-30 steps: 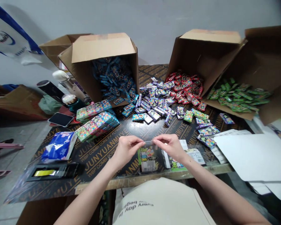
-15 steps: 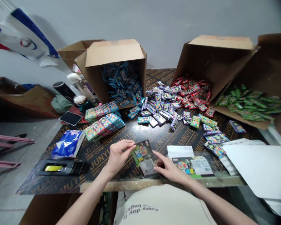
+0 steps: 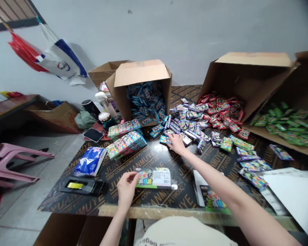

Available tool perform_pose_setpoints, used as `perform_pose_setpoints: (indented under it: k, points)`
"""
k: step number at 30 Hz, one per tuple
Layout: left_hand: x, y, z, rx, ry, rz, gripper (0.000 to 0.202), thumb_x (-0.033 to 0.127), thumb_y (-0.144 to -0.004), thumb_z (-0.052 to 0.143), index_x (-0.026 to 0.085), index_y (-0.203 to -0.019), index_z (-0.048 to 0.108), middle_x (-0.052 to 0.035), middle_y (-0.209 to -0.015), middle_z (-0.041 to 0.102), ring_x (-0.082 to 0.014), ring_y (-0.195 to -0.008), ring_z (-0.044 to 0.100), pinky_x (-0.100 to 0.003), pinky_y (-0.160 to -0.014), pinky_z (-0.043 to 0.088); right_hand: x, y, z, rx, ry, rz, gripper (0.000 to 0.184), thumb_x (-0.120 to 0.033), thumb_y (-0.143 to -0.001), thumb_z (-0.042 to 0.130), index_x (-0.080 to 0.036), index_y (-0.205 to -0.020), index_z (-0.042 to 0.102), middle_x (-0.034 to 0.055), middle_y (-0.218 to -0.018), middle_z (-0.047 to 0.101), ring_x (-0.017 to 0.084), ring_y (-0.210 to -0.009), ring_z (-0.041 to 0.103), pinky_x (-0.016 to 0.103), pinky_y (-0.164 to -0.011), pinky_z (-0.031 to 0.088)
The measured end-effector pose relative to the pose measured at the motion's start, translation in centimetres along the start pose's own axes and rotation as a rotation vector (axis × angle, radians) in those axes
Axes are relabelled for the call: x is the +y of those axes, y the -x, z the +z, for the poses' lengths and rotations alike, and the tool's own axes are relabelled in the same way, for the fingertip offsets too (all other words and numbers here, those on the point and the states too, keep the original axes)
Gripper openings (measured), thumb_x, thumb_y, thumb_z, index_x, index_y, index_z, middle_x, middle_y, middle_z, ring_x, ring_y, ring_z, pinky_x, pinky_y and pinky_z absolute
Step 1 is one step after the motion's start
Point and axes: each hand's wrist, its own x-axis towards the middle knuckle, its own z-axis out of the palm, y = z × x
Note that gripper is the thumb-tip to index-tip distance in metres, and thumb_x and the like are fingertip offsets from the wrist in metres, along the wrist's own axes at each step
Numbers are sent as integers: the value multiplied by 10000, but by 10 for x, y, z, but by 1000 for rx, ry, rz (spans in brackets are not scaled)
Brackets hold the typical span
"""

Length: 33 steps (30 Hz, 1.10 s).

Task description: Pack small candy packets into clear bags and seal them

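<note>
My left hand [image 3: 127,188] pinches the left end of a flat printed packet [image 3: 154,178] with a clear plastic edge, lying on the dark table. My right hand [image 3: 176,143] reaches forward, fingers apart, onto the front of a pile of small purple packs [image 3: 190,116]. Its fingertips touch a small blue pack [image 3: 164,139]; a firm grip cannot be made out. A second printed packet [image 3: 213,198] lies partly hidden under my right forearm, beside a white sheet [image 3: 199,191].
Open cartons hold blue packs [image 3: 146,97], red packs [image 3: 223,106] and green packs [image 3: 287,123]. Stacked wrapped bundles [image 3: 127,145], a blue tissue pack [image 3: 89,161], a tape dispenser [image 3: 82,186] and a phone [image 3: 93,135] are on the left. White paper [image 3: 295,191] lies right.
My right hand has left the printed packet and moved forward to the small packs. The packet now lies flat and level, its left end still in my left hand. The view has shifted left.
</note>
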Motion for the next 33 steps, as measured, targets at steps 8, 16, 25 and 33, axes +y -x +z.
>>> perform_pose_setpoints:
  k: [8,16,25,33]
  points:
    - [58,-11,77,-399,777,-434,359,453,-672,661,116,-792,631,-54,-701,671,-132,-598,628,-236,-571,510,-58,97,-23,36,-401,-85,502,-255,-733,597,-197,-1205,438,94,-1091,536,221,-994,512,351,-863,424]
    - [69,-7,74,-908,591,-412,424,170,-489,786,115,-887,653,-44,-730,680,-119,-581,616,-189,-514,470,-21,117,-94,-296,-562,-284,456,-125,-689,569,-203,-1134,504,63,-1087,584,195,-1032,532,350,-919,403]
    - [70,6,87,-761,615,-396,438,326,-581,756,114,-929,595,-61,-739,672,-169,-631,639,-326,-645,525,-32,128,-70,-127,-430,-204,822,-280,-610,671,-211,-1337,295,117,-1306,408,275,-1209,370,433,-1009,287]
    - [34,-16,56,-776,-405,598,932,322,-451,811,295,-1289,404,-90,-1339,422,-320,-1258,324,-556,-1064,84,-10,149,-48,-55,-209,0,729,-249,-582,661,-207,-1258,393,113,-1169,477,304,-1095,425,443,-913,319]
